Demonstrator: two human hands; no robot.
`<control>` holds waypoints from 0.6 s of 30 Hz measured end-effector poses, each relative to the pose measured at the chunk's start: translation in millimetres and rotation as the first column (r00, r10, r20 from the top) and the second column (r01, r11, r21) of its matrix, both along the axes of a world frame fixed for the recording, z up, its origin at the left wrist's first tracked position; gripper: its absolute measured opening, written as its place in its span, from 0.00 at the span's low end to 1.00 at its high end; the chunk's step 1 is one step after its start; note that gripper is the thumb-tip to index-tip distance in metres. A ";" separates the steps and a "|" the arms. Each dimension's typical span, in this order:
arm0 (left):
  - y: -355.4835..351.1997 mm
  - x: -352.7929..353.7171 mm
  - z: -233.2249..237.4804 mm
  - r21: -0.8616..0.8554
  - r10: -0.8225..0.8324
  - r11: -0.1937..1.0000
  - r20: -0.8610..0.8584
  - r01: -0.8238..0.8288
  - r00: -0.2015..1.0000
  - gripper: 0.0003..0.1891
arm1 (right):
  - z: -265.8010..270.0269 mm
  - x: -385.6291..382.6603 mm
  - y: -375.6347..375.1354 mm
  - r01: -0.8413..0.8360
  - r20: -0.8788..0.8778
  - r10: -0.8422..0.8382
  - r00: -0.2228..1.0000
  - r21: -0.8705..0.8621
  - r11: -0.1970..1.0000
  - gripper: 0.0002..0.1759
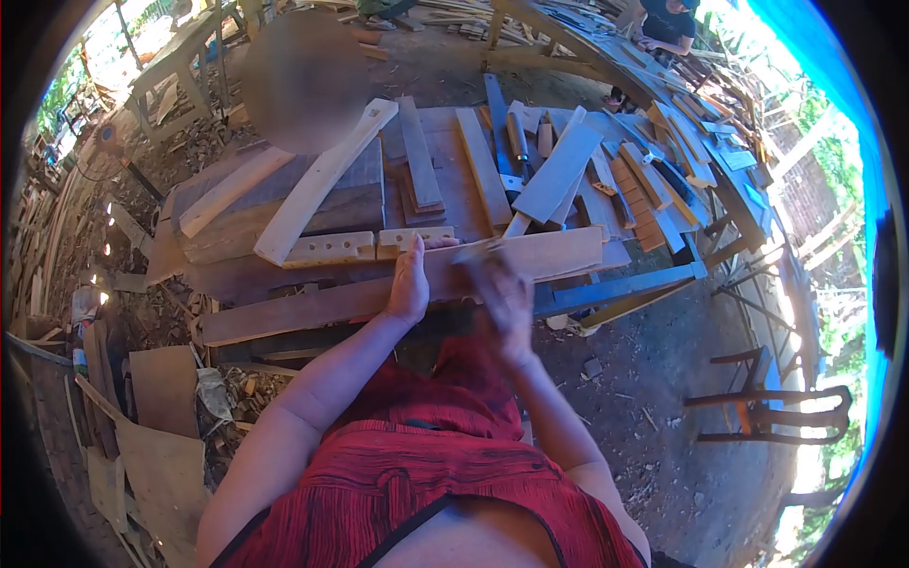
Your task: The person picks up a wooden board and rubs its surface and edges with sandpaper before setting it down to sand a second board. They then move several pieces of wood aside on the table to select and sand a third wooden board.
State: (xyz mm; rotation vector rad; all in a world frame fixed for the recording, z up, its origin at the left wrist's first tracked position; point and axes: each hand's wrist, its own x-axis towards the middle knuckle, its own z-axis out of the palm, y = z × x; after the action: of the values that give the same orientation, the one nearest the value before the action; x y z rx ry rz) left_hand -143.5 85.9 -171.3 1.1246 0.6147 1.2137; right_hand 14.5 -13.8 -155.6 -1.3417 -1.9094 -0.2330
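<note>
A long wooden board [312, 308] lies crosswise in front of me at the near side of the workbench, brownish on the left and paler on the right. My left hand [409, 286] grips it near the middle, thumb upright and the other fingers partly hidden behind it. Over the board, just to the right, my right hand [507, 308] is smeared by motion. Its fingers look closed around a small greyish thing at the board's face, too blurred to name. Behind my left hand are pale wooden blocks with holes [327, 248].
Loose boards [559, 175] cover the workbench [440, 128], with a handsaw [497, 123] among them. A chair frame [772, 412] is on the right. Plywood sheets [166, 393] and scraps lie left. A person in a dark shirt [668, 26] is at the far right; another area is blurred out.
</note>
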 end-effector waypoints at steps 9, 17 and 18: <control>-9.9 0.8 24.5 -0.100 0.006 0.995 -0.025 -0.008 1.000 0.34 | -7.7 118.1 21.8 0.484 -0.544 -0.492 0.680 -0.171 0.858 0.26; -6.2 -0.5 15.9 -0.219 -0.114 0.964 0.181 0.153 0.977 0.33 | 3.2 -40.8 -16.3 0.048 -0.157 -0.050 0.986 -0.016 0.999 0.36; -5.5 -0.2 15.8 -0.217 -0.115 0.964 0.177 0.152 0.978 0.33 | 4.8 -41.3 -17.7 -0.011 -0.130 0.006 0.991 -0.037 0.999 0.36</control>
State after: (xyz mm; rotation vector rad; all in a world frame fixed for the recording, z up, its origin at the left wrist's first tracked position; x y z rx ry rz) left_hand -143.7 80.4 -155.5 0.8497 0.5301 1.0755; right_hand -26.8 -31.5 -150.7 -1.3400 -1.8187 -0.1027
